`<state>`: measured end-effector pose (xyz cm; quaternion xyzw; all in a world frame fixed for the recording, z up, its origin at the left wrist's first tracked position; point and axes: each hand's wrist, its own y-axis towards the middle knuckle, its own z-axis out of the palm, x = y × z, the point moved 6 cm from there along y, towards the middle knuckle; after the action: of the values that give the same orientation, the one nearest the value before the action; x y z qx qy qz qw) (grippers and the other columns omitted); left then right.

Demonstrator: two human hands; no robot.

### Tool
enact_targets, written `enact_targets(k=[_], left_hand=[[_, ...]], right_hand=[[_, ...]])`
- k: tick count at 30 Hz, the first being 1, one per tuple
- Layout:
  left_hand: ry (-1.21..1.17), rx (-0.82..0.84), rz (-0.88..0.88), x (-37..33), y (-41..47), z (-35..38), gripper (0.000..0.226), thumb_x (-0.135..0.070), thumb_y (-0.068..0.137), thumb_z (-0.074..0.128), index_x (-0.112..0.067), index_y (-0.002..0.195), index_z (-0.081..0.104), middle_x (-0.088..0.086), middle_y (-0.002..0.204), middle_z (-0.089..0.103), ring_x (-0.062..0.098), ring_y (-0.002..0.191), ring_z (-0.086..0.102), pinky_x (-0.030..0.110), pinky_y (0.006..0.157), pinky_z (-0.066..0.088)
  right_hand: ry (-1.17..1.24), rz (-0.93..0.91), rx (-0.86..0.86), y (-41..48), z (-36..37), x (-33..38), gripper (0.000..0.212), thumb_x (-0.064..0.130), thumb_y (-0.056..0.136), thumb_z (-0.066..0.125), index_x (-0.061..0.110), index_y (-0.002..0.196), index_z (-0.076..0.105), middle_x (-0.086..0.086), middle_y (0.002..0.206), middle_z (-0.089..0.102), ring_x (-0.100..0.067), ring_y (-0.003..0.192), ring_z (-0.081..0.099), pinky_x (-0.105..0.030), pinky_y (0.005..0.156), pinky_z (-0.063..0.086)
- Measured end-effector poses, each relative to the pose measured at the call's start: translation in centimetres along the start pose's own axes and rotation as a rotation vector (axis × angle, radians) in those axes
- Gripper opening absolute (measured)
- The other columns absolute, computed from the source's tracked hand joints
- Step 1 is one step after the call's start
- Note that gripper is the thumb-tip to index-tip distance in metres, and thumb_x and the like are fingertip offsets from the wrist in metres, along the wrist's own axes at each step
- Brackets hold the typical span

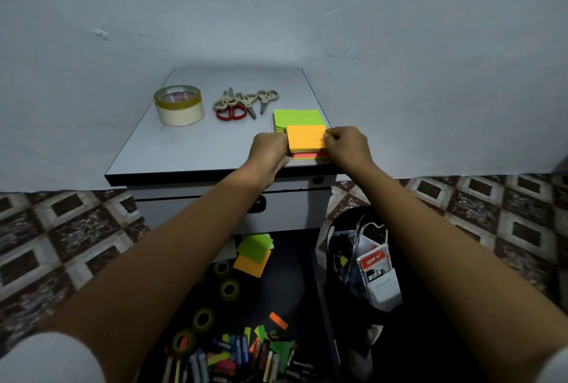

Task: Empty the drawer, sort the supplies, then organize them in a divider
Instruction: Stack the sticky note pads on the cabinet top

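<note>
On the grey bench [190, 152], two stacked tape rolls [179, 106] stand at the left and a heap of scissors [242, 102] lies in the middle, both well apart from the hands. Toward the front right corner the left hand [270, 147] curls against the left edge of an orange-topped sticky note stack [305, 136], and the right hand [345, 144] pinches its right edge, so the stack sits between them, held from both sides. It shows pink and yellow layers beneath the orange and overlaps the near edge of a green sticky note pad [298, 117]. The fingertips are hidden behind the knuckles. Below, the open drawer [295, 275] holds loose green and orange notes [253, 253], small tape rolls [229, 289] and a jumble of pens [239, 358] – cut off by the frame and hard to tell apart.
</note>
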<state>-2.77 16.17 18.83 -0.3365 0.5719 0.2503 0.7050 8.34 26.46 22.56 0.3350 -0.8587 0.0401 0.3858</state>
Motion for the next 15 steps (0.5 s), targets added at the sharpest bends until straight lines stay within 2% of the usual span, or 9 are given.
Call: enact_targets(k=[4,6,8,11,13,14,15], left_hand=[[-0.023,-0.001,-0.028,0.59,0.63,0.52,0.019,-0.004,0.088,0.041,-0.006,0.092,0.06,0.008,0.09,0.058,0.022,0.095,0.061,0.02,0.066,0.048],[0.053,-0.022,-0.038,0.59,0.93,0.55,0.015,-0.005,0.084,0.039,-0.008,0.083,0.054,0.008,0.079,0.049,0.021,0.075,0.057,0.022,0.071,0.046],[0.125,-0.039,-0.05,0.34,0.96,0.42,0.013,-0.003,0.083,0.039,-0.01,0.076,0.048,0.005,0.07,0.04,0.017,0.059,0.045,0.026,0.071,0.043],[0.163,-0.006,-0.05,0.04,1.05,0.46,0.011,-0.006,0.083,0.044,-0.008,0.089,0.054,0.009,0.079,0.046,0.018,0.068,0.051,0.024,0.067,0.048],[0.192,0.003,-0.027,-0.11,0.85,0.36,0.007,-0.007,0.084,0.045,-0.009,0.087,0.051,0.008,0.078,0.042,0.016,0.061,0.047,0.028,0.067,0.044],[0.213,0.006,-0.004,-0.17,0.68,0.31,0.008,-0.006,0.085,0.044,-0.009,0.087,0.051,0.006,0.077,0.039,0.016,0.059,0.044,0.03,0.068,0.041],[0.241,0.02,0.03,-0.33,0.45,0.36,0.014,-0.006,0.085,0.042,-0.008,0.091,0.054,0.015,0.075,0.043,0.017,0.059,0.042,0.031,0.069,0.04]], right_hand=[[0.003,0.021,0.023,-0.02,0.39,-0.14,0.03,0.017,0.096,0.046,-0.004,0.103,0.066,-0.017,0.1,0.065,-0.032,0.107,0.056,-0.027,0.079,0.039],[0.006,0.031,0.033,0.02,0.49,-0.17,0.029,0.017,0.096,0.046,-0.003,0.104,0.066,-0.017,0.103,0.064,-0.031,0.105,0.056,-0.028,0.082,0.041],[-0.018,0.027,0.034,-0.01,0.6,-0.13,0.027,0.017,0.096,0.046,-0.002,0.088,0.063,-0.016,0.088,0.059,-0.028,0.089,0.052,-0.026,0.072,0.036],[-0.036,0.032,0.018,0.0,0.72,-0.3,0.027,0.016,0.096,0.046,0.007,0.07,0.048,-0.01,0.077,0.048,-0.023,0.078,0.043,-0.024,0.065,0.028],[-0.018,0.028,0.014,-0.03,0.78,-0.34,0.025,0.017,0.096,0.045,0.012,0.071,0.046,-0.008,0.078,0.048,-0.02,0.081,0.044,-0.025,0.063,0.029],[0.01,0.029,0.015,-0.12,0.77,-0.33,0.021,0.017,0.096,0.045,0.015,0.075,0.051,-0.008,0.08,0.051,-0.019,0.087,0.046,-0.025,0.065,0.033],[0.036,0.025,0.018,-0.24,0.86,-0.34,0.017,0.018,0.096,0.046,0.014,0.086,0.06,-0.01,0.089,0.059,-0.021,0.096,0.051,-0.025,0.072,0.039]])
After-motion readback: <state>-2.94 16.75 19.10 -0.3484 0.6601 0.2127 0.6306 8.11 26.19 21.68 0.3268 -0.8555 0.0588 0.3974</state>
